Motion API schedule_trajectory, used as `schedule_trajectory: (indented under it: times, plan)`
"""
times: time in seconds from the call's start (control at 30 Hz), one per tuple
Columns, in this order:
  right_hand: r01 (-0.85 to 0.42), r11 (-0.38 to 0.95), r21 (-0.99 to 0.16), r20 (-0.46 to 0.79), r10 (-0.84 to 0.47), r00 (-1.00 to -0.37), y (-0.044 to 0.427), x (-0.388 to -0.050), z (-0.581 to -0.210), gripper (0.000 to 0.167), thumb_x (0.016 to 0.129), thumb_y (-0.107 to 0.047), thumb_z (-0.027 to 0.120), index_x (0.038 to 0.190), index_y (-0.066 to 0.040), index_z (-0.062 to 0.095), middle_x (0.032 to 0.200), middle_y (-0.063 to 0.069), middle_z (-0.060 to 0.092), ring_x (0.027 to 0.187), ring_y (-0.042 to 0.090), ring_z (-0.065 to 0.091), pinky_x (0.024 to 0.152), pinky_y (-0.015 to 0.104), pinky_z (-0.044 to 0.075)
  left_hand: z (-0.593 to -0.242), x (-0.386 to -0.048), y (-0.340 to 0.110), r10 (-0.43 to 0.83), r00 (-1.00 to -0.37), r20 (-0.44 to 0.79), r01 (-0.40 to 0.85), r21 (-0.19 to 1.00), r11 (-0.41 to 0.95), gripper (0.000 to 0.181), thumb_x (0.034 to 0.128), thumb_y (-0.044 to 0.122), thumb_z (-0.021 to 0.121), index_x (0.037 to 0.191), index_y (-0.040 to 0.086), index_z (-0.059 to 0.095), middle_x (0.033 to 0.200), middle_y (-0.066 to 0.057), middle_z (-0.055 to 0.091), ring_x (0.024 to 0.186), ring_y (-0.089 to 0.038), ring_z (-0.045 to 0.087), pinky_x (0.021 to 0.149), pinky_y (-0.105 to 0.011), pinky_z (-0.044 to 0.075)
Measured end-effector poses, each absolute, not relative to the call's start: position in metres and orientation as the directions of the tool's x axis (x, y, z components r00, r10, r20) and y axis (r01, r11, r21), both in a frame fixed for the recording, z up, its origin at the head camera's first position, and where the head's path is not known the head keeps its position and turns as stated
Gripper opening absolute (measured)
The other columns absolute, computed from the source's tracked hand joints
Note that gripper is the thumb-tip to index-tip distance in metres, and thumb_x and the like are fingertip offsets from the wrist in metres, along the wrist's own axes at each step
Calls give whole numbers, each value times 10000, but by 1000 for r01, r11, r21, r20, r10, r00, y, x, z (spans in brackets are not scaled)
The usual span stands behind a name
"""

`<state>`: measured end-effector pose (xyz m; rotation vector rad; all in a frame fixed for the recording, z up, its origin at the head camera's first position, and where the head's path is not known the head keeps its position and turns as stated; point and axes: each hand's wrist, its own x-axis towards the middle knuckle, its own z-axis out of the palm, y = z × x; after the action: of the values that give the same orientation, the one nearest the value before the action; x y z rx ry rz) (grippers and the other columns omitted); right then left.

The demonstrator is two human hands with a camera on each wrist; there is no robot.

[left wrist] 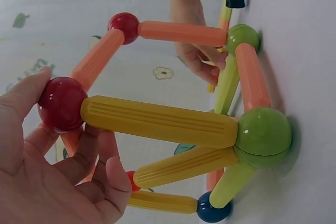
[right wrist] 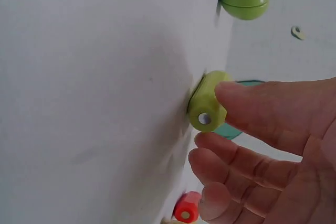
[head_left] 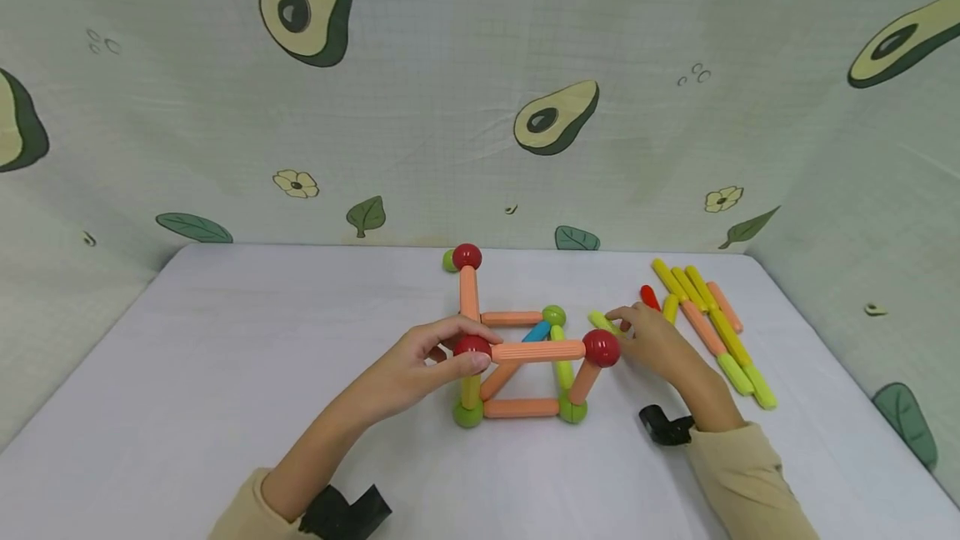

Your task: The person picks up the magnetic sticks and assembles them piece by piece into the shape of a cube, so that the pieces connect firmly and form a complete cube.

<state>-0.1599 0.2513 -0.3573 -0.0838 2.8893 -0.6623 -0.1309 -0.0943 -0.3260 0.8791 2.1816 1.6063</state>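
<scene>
There's the left hand [head_left: 422, 363], thumb and fingers gripping a red ball [head_left: 472, 345] at the near-left top corner of the stick frame [head_left: 522, 408], mid-table. From that ball an orange stick [head_left: 538, 351] runs sideways, almost level, to another red ball [head_left: 602, 348]. Over on the right, the light green stick [head_left: 602, 322] lies on the table between the frame and the loose sticks [head_left: 703, 323], its long axis slanting from far left to near right, near end at the right hand [head_left: 649, 343]. That hand's thumb is against it, fingers bent just below; I can't tell whether they've pinched it. The right wrist view catches the silvery disc [right wrist: 205, 118] on its end, facing the hand, which the head view misses. And only the left wrist view gives us the blue ball [left wrist: 213, 207], low in the frame!
</scene>
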Motion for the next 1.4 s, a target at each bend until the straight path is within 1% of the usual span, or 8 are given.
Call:
schedule_trajectory:
  times: [0.5,0.83,0.9,1.0,1.07,1.13,1.23,1.4]
  plan:
    - [-25,882,-471,-146,-106,-984,253,-157,-353,278,969,-26,700,1192,134,655,882,121,588,831,253,546,714,346,502,-326,-132,-95,621,-776,110,291,936,198,294,1049,259,666,1283,86,707,1196,-44,685,1087,-276,559,917,-382,479]
    - [-157,824,-545,128,-103,-986,244,-116,-297,316,976,-151,775,1199,53,686,973,69,717,872,211,635,674,226,525,-326,-130,-95,615,-781,106,283,939,198,286,1048,249,663,1282,91,707,1178,-41,681,1078,-274,566,914,-378,483]
    - [-197,800,-567,180,-113,-977,239,-106,-288,296,964,-131,787,1190,33,692,970,53,730,852,178,654,913,329,539,-326,-130,-95,613,-783,105,282,939,199,287,1049,251,663,1281,87,706,1180,-43,681,1077,-273,565,915,-379,485]
    - [-292,765,-574,271,-159,-949,234,-92,-282,277,923,-78,818,1165,1,708,951,-3,725,806,96,643,935,343,539,-325,-130,-95,613,-783,104,282,938,201,292,1049,252,663,1284,83,703,1181,-49,680,1074,-273,564,916,-387,484]
    - [-359,738,-571,314,-207,-927,229,-83,-281,277,899,-48,831,1149,-25,715,932,-48,705,786,64,621,929,313,538,-325,-129,-95,613,-784,102,280,939,202,294,1050,253,660,1286,83,702,1183,-50,681,1071,-271,566,915,-386,486]
    - [-421,726,-543,347,-263,-900,223,-76,-282,281,879,-44,845,1133,-62,727,903,-115,668,772,43,590,769,260,534,-325,-129,-95,611,-785,100,278,939,204,295,1050,256,660,1288,86,702,1182,-48,679,1072,-269,567,915,-385,488]
    - [-452,692,-564,291,-346,-892,211,-70,-284,266,913,-90,828,1154,-88,714,862,-157,619,764,37,564,741,259,520,-325,-129,-95,609,-787,97,277,938,209,298,1051,262,659,1289,89,702,1181,-43,680,1076,-262,572,919,-386,491]
    - [-383,657,-650,54,-462,-885,185,-66,-295,255,1010,-190,738,1204,-67,628,844,-147,594,736,2,537,625,213,509,-326,-129,-95,608,-786,106,282,938,201,303,1054,272,657,1287,85,704,1148,-41,686,1057,-263,586,915,-391,492]
